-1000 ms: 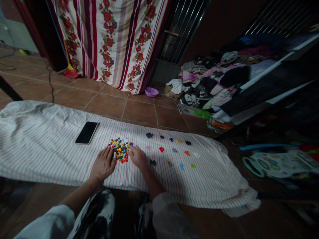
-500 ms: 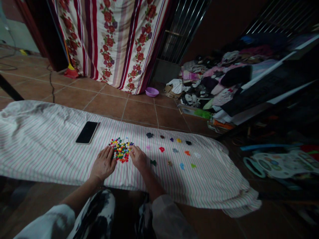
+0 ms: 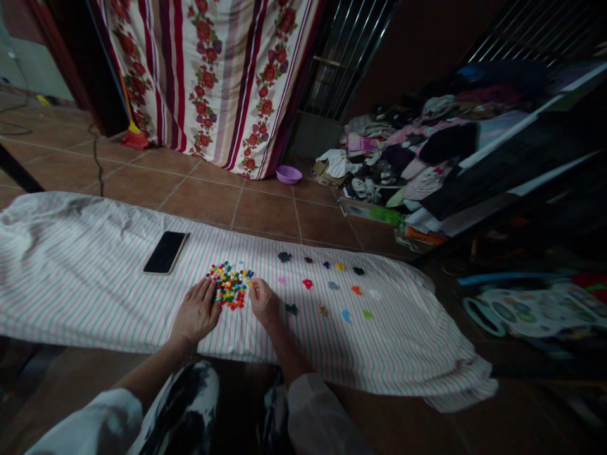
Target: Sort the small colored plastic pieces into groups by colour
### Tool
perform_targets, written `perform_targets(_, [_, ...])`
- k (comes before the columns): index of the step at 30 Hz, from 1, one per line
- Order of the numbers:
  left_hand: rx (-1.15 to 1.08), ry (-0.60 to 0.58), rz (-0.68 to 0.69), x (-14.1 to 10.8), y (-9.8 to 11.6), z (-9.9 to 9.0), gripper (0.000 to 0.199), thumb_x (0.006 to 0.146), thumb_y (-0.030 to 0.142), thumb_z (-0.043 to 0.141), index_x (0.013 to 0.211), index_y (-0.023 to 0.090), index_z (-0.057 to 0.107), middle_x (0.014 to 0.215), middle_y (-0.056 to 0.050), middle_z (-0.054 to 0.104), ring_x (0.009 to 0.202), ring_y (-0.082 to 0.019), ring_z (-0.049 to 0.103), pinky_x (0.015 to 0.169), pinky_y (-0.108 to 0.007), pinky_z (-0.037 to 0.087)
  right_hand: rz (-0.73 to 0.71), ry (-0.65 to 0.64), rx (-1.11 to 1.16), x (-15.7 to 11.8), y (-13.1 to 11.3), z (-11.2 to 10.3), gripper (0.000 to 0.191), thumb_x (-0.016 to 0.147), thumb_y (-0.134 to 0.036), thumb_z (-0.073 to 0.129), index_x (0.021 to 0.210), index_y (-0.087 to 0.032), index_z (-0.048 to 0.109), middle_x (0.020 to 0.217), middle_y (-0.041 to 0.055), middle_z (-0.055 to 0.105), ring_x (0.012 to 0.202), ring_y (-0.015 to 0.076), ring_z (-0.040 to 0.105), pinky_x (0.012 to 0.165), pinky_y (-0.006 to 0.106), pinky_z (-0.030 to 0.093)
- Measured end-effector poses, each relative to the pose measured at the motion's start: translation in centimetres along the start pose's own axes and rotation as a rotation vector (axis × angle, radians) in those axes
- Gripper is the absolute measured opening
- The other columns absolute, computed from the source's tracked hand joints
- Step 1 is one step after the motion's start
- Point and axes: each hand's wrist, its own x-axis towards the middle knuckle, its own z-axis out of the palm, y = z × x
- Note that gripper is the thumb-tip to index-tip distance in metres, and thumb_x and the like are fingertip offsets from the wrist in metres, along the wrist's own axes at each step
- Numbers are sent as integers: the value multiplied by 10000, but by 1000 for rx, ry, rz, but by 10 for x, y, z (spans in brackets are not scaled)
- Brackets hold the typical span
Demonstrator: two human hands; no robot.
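A heap of small multicoloured pieces (image 3: pixel 231 287) lies on the striped cloth (image 3: pixel 227 338). My left hand (image 3: pixel 195 309) rests flat at the heap's left edge, fingers stretched out. On the right side of the heap, my right hand (image 3: pixel 264 302) is closed in a pinch, with a small yellow piece (image 3: pixel 250 284) at its fingertips. Further right, little single-colour clusters sit apart in rows, among them a red cluster (image 3: pixel 308 284), a yellow cluster (image 3: pixel 340 267), an orange cluster (image 3: pixel 356 291), a dark green cluster (image 3: pixel 291 309) and a light blue cluster (image 3: pixel 346 315).
A phone (image 3: pixel 165 253) lies on the cloth left of the heap. Beyond it are a tiled floor (image 3: pixel 263 208), a purple basin (image 3: pixel 289 175), a floral curtain (image 3: pixel 222 82) and a broom (image 3: pixel 135 136). A pile of clothes (image 3: pixel 403 145) stands at the back right.
My right hand has drawn slightly right from the heap, and its fingers have closed into a pinch on a yellow piece. My left hand has stayed in place.
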Motion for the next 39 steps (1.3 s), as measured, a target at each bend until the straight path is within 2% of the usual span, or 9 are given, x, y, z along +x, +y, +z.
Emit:
perform_targets(13, [18, 9, 23, 0, -2, -1, 531, 921, 382, 384, 1351, 79, 457, 1319, -205, 572, 1286, -317, 490, 1030, -488, 441, 58, 14, 81, -1, 0, -1, 265, 947, -285, 399, 965, -205, 651, 890, 43, 721, 819, 160, 664, 738, 224, 467])
perform_targets(20, [71, 75, 85, 1, -2, 0, 537, 919, 369, 380, 1360, 69, 438, 1286, -214, 591, 1265, -326, 509, 998, -478, 463, 60, 10, 157, -1, -1, -7, 300, 957, -284, 369, 898, -219, 657, 824, 26, 719, 776, 143, 665, 716, 208, 472])
perform_targets(26, [97, 92, 119, 0, -3, 1, 521, 921, 367, 378, 1350, 78, 443, 1273, -205, 600, 1241, -321, 531, 988, -465, 473, 155, 12, 313, 0, 7, -14, 283, 951, -321, 392, 903, -214, 649, 766, 7, 717, 645, 116, 672, 612, 186, 490])
perform_targets(30, [121, 66, 114, 0, -4, 0, 514, 922, 370, 375, 1320, 59, 472, 1271, -208, 604, 1229, -323, 540, 985, -460, 474, 233, 50, 454, 4, 13, -17, 330, 942, -411, 392, 899, -201, 642, 737, 19, 717, 606, 127, 674, 561, 201, 520])
perform_targets(35, [128, 58, 104, 1, -3, -3, 511, 923, 373, 382, 1288, 35, 501, 1266, -220, 606, 1229, -326, 543, 984, -457, 474, 290, 94, 594, 7, 23, -24, 346, 893, -492, 464, 941, -198, 641, 778, 36, 725, 630, 154, 691, 581, 249, 570])
perform_targets(39, [107, 50, 102, 1, -3, -4, 518, 924, 374, 385, 1303, 38, 493, 1280, -222, 598, 1245, -326, 531, 988, -464, 469, 317, 132, 632, 7, 34, -33, 317, 873, -465, 507, 983, -200, 641, 825, 36, 728, 699, 167, 711, 641, 276, 592])
